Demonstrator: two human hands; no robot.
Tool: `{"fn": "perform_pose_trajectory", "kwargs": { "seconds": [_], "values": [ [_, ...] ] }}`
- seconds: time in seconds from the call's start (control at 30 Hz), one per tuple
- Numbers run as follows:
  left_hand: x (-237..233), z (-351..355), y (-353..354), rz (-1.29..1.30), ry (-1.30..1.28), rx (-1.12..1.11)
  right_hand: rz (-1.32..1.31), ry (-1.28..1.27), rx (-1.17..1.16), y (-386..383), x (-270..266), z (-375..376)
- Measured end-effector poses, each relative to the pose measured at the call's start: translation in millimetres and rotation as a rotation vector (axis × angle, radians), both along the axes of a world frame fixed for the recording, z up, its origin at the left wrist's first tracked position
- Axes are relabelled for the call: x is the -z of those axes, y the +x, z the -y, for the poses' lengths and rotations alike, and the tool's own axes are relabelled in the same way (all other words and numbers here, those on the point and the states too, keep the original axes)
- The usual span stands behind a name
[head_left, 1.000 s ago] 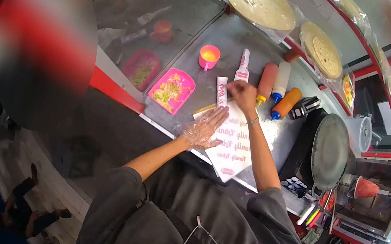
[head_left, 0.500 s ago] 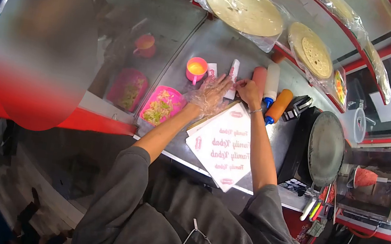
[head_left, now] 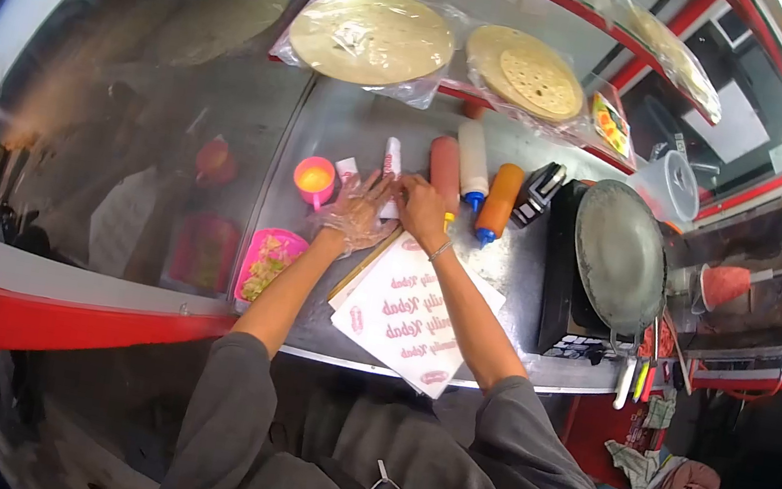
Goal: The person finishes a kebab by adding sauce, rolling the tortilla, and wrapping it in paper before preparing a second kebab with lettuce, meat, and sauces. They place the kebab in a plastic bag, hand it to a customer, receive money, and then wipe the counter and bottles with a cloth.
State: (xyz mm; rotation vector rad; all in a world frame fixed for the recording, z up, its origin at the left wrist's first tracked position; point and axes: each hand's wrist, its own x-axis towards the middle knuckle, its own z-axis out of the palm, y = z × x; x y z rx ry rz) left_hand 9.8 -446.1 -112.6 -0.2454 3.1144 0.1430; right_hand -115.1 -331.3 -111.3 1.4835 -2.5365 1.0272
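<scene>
The counter [head_left: 523, 274] has a flat metal top. Left side: pink cup [head_left: 314, 179], far; pink tray [head_left: 260, 241] of chopped food, near. Centre: two paper-wrapped rolls [head_left: 394, 156], far; stack of printed sheets [head_left: 406, 313], near, one corner overhanging the near edge. Right of the rolls: red bottle [head_left: 444, 165], white bottle [head_left: 473, 156] and orange bottle [head_left: 500, 200], nozzles toward the near side; black device [head_left: 538, 194]. Right side: black stove [head_left: 563, 280].

A person's left forearm [head_left: 290, 290] and right forearm [head_left: 471, 319] reach forward, the plastic-gloved left hand [head_left: 355, 214] palm down, fingers [head_left: 382, 193] spread, beside the curled right hand [head_left: 420, 210], a bracelet [head_left: 440, 249] circling its wrist [head_left: 436, 239].
</scene>
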Motion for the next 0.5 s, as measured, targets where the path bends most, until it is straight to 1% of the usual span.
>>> {"fn": "perform_pose_trajectory", "kwargs": {
  "seconds": [0.03,0.07,0.1,0.17,0.2,0.23,0.27,0.3,0.33,0.37,0.43,0.47,0.5],
  "values": [
    [0,0,1,-0.003,0.03,-0.011,-0.003,-0.008,0.009,3,-11,-12],
    [0,-1,3,-0.152,0.005,-0.006,-0.004,-0.127,-0.048,8,-20,-28],
    [-10,-8,2,-0.146,-0.003,0.003,-0.003,-0.247,-0.104,18,-36,-48],
    [-59,-27,2,-0.256,0.188,-0.199,0.26,-0.2,-0.241,29,-92,-120],
    [-88,-38,-2,-0.369,0.288,-0.159,0.344,-0.087,-0.286,26,-123,-165],
    [-120,-51,-10,-0.366,0.28,-0.157,0.427,0.028,-0.335,19,-154,-213],
    [-152,-64,-21,-0.432,0.459,-0.156,0.578,0.138,-0.282,8,-185,-260],
    [-176,-75,-35,-0.498,0.639,-0.157,0.901,-0.006,-0.158,-8,-193,-310],
    [-193,-79,-56,-0.616,0.577,-0.091,0.932,-0.127,-0.025,-30,-201,-356],
    [-207,-81,-86,-0.735,0.516,-0.021,0.679,-0.188,0.264,-57,-190,-404],
    [-225,-81,-147,-0.885,0.307,-0.046,0.27,-0.201,0.666,-105,-168,-486],
    [-223,-66,-185,-0.972,0.097,-0.038,-0.024,0.016,0.747,-146,-127,-540],
    [-211,-46,-220,-1.049,-0.107,-0.018,-0.311,0.245,0.824,-171,-92,-590]
  ]
}}
